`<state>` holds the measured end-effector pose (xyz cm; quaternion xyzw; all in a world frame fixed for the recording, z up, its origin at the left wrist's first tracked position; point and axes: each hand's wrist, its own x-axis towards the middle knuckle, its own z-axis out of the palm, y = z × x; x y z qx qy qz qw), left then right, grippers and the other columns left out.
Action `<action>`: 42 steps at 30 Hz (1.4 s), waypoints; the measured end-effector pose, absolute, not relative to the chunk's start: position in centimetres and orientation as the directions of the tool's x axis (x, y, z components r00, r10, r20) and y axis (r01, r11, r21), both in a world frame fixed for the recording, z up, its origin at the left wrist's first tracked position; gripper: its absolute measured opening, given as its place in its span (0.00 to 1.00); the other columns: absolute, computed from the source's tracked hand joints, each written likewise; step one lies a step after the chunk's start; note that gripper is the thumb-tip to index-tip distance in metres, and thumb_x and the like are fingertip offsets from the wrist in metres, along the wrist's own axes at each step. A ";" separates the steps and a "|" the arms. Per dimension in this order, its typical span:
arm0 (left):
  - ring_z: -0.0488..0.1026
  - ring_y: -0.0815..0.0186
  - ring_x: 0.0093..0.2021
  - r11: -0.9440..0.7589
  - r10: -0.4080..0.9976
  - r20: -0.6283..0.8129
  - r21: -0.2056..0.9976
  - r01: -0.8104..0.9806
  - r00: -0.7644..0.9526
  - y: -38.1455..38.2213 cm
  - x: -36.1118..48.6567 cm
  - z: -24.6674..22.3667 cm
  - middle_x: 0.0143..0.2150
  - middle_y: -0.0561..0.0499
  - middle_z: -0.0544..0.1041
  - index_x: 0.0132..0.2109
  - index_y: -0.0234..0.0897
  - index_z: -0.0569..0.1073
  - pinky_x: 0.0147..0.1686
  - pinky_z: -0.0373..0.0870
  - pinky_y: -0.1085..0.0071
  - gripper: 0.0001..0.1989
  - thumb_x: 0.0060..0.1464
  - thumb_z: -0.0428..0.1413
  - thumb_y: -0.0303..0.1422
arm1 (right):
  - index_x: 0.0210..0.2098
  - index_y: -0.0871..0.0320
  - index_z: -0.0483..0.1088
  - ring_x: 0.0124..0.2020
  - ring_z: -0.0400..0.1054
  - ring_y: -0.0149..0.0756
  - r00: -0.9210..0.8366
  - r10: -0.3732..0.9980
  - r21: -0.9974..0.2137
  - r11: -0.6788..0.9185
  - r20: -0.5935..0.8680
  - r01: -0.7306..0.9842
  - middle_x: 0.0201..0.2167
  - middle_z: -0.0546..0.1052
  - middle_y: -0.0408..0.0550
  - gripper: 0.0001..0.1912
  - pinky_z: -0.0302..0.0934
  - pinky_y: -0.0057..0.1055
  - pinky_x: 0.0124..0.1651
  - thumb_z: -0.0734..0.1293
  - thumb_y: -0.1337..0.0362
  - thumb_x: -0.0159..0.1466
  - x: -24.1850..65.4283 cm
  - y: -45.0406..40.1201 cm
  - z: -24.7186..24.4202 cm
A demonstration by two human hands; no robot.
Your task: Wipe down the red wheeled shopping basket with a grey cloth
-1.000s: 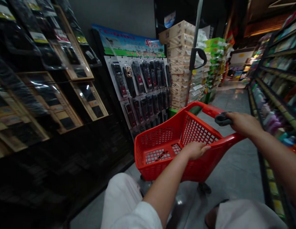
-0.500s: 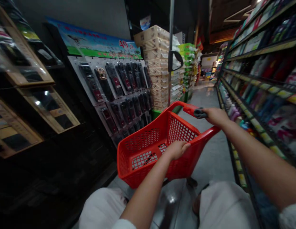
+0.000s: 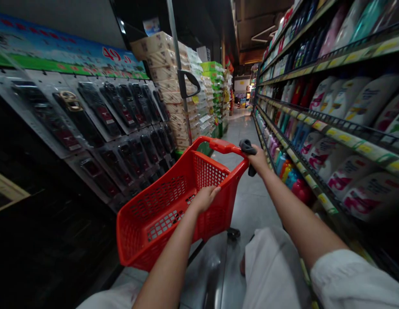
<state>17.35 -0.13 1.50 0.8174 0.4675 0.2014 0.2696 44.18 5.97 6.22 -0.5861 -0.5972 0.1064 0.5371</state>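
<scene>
A red plastic shopping cart (image 3: pixel 173 193) stands tilted across the aisle before me, the mesh floor of its basket showing. My left hand (image 3: pixel 205 198) is closed over the near side rim, thumb on top. At the right end of the cart's handle (image 3: pixel 223 146), my right hand (image 3: pixel 258 160) is closed on a dark grey cloth (image 3: pixel 247 147). Part of the cloth hangs below that hand. Whether its fingers also grip the handle is hard to make out. A black caster (image 3: pixel 233 233) shows under the cart's near right corner.
Packaged belts (image 3: pixel 122 107) hang on a display at left under a blue and green sign (image 3: pixel 74 47). A metal pole (image 3: pixel 176 47) with a black loop stands before stacked packs (image 3: pixel 164 64). Shelves of bottles (image 3: pixel 363 176) line the right; tiled floor (image 3: pixel 240 124) runs between.
The cart and both hands have shifted left in view as my view turned right. My right hand and the cloth have moved from the handle's middle to its right end. My left hand stays on the rim.
</scene>
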 end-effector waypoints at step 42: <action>0.66 0.63 0.30 -0.296 0.895 0.103 0.864 0.406 0.434 2.2 17.8 0.3 0.24 0.50 0.70 0.27 0.35 0.71 0.31 0.63 0.69 0.31 0.57 0.44 0.58 | 0.56 0.55 0.71 0.69 0.55 0.45 0.495 0.451 -0.670 0.511 0.743 0.539 0.69 0.60 0.54 0.21 0.54 0.46 0.67 0.62 0.66 0.63 35.2 3.8 -2.9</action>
